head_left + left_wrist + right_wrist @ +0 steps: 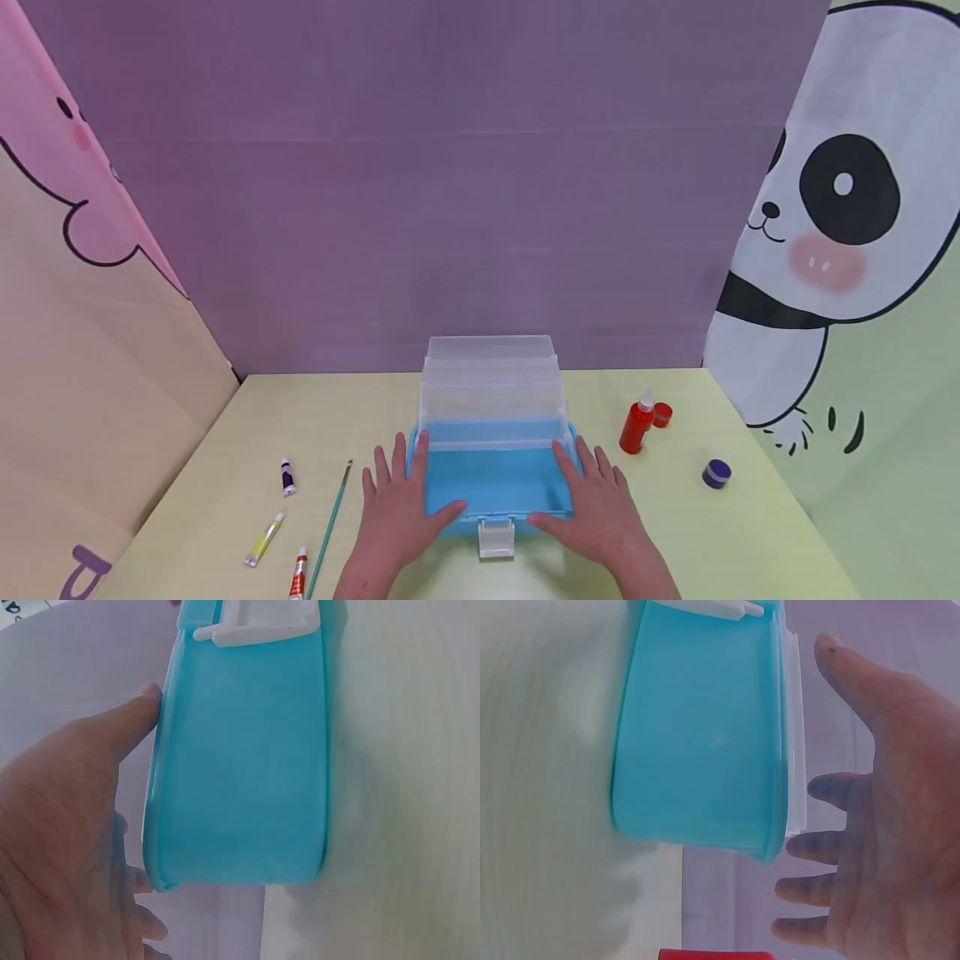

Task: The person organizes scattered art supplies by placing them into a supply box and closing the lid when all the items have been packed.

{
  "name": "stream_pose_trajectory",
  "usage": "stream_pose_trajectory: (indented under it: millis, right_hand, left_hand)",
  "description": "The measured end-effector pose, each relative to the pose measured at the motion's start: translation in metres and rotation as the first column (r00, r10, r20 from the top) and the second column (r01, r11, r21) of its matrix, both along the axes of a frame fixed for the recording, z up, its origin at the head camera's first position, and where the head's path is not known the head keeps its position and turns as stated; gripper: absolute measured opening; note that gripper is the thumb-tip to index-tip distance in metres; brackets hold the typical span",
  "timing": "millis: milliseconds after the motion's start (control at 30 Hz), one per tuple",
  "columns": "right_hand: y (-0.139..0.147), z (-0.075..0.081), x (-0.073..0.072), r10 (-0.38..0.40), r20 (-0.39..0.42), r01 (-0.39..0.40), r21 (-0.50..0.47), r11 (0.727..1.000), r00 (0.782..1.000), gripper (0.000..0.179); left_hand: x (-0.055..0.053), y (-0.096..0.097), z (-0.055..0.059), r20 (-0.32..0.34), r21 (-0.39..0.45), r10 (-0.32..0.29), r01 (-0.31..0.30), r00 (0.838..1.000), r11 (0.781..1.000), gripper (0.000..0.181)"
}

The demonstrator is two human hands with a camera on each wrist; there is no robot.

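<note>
A blue plastic box stands on the table, its clear lid raised and tipped back. On its front hangs a white latch, folded down. The visible inside of the box is bare. My left hand is spread at the left side of the box; in the left wrist view its thumb tip meets the rim of the box. At the right side my right hand is spread too. The right wrist view shows its fingers straight and slightly apart from the box, holding nothing.
Left on the table lie a purple paint tube, a yellow tube, a red tube and a teal paintbrush. At right are a red bottle, a red cap and a dark blue-lidded jar.
</note>
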State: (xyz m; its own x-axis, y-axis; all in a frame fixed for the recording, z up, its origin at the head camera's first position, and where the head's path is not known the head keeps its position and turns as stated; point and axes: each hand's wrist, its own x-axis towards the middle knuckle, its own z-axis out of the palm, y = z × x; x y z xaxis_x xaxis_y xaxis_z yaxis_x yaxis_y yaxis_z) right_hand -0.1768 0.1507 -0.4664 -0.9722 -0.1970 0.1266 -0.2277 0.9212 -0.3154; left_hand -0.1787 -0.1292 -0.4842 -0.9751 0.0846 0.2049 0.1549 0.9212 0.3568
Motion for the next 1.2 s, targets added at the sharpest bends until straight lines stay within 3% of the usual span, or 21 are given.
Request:
stream_pose_trajectory:
  millis: [167, 400, 567, 767, 967, 1067, 1200]
  right_hand:
    - [0.004, -0.001, 0.001, 0.007, 0.037, -0.006, -0.037, 0.999, 0.999, 0.096]
    - [0.01, -0.001, 0.008, -0.012, 0.065, 0.016, -0.056, 0.998, 0.998, 0.093]
    - [0.016, -0.001, 0.013, -0.021, 0.074, 0.027, -0.08, 0.996, 0.997, 0.09]
    - [0.024, -0.009, 0.018, -0.04, 0.102, 0.05, -0.095, 0.994, 0.994, 0.088]
    - [0.03, -0.015, 0.016, -0.094, 0.121, 0.103, -0.07, 0.992, 0.988, 0.088]
    - [0.034, -0.016, 0.014, -0.102, 0.141, 0.112, -0.06, 0.992, 0.985, 0.088]
    - [0.039, -0.016, 0.013, -0.083, 0.151, 0.092, -0.054, 0.994, 0.985, 0.087]
  left_hand:
    - [0.002, -0.004, -0.004, 0.067, 0.12, -0.017, 0.009, 0.998, 0.993, 0.106]
    - [0.002, -0.006, -0.011, 0.156, 0.268, -0.012, -0.03, 0.988, 0.963, 0.105]
    - [-0.001, -0.005, -0.016, 0.173, 0.342, -0.009, -0.051, 0.985, 0.938, 0.104]
    - [-0.002, -0.004, -0.023, 0.2, 0.441, -0.005, -0.086, 0.98, 0.893, 0.106]
    - [-0.007, -0.008, -0.024, 0.179, 0.511, -0.009, -0.086, 0.984, 0.855, 0.089]
    - [-0.009, -0.014, -0.024, 0.185, 0.565, 0.0, -0.106, 0.983, 0.818, 0.075]
    - [-0.008, -0.023, -0.024, 0.194, 0.657, 0.007, -0.135, 0.981, 0.742, 0.057]
